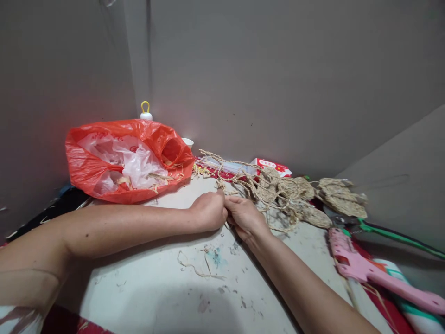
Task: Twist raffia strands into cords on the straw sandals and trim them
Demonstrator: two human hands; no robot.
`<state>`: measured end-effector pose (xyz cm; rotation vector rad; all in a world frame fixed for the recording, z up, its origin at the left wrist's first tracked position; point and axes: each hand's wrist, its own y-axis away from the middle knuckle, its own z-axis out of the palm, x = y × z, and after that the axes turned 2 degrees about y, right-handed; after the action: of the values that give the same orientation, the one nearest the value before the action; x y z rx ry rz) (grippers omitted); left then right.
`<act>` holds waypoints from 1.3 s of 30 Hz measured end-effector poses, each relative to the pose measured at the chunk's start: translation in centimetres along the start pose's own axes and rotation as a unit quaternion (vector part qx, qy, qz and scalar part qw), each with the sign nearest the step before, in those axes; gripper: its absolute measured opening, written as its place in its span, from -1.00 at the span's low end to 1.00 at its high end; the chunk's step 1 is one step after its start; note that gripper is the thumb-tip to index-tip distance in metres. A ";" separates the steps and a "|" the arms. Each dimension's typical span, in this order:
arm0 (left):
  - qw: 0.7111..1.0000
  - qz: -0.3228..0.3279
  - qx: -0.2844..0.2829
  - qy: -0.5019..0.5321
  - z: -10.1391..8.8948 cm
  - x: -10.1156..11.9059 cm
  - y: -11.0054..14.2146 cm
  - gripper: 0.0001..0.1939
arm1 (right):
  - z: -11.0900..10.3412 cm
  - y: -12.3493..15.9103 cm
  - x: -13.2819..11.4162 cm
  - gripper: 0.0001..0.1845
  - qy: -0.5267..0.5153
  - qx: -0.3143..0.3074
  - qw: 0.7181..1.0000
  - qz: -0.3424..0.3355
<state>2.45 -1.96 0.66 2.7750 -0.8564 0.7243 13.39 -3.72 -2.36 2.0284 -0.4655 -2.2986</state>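
Observation:
My left hand (210, 211) is closed in a fist over the middle of the white tabletop (167, 283). Against it, the fingers of my right hand (245, 215) are pinched together. Both hands grip a thin twisted straw cord (220, 184), whose end sticks up just above the left fist; the part between the fingers is hidden. Beyond my right hand lies a tangle of braided straw cord with flat coiled straw pieces (295, 188). Loose straw strands (198, 271) are on the table below my hands.
A red plastic bag (90, 181) with white plastic and straw scraps inside stands at left. At right lie a pink glue gun (361, 269), a green-handled cutting tool (399, 237) and a white-green bottle (417, 315). A red-white box (273, 166) sits by the grey wall (278, 83).

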 end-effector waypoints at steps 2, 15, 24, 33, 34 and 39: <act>1.000 0.018 0.006 0.009 0.1 0.0 0.3 -0.51 | 0.0 0.0 0.0 -0.63 -0.003 -0.001 1.000 -0.001; 0.956 -0.067 0.060 0.279 -3.9 -3.1 0.3 -0.65 | -1.1 -0.3 -1.2 -0.65 0.002 -0.059 0.998 0.008; 0.805 -0.146 -0.172 0.550 -1.2 -2.7 -1.7 -0.81 | -1.6 -0.6 -1.0 -0.70 0.024 -0.089 0.996 0.007; 0.815 -0.124 -0.205 0.528 -2.9 -3.8 -2.4 -0.87 | -1.9 -0.6 -1.4 -0.78 0.033 -0.119 0.992 0.035; 0.822 -0.126 -0.204 0.516 -2.9 -3.8 -2.5 -0.87 | -1.9 -0.6 -1.4 -0.78 0.034 -0.117 0.992 0.035; 0.840 -0.170 -0.174 0.485 -2.7 -3.5 -2.5 -0.81 | -1.8 -0.6 -1.3 -0.77 0.046 -0.117 0.992 0.030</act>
<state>0.24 2.53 1.26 1.7574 -0.2232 1.4884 15.41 -3.21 -1.47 1.9690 -0.2361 -2.1016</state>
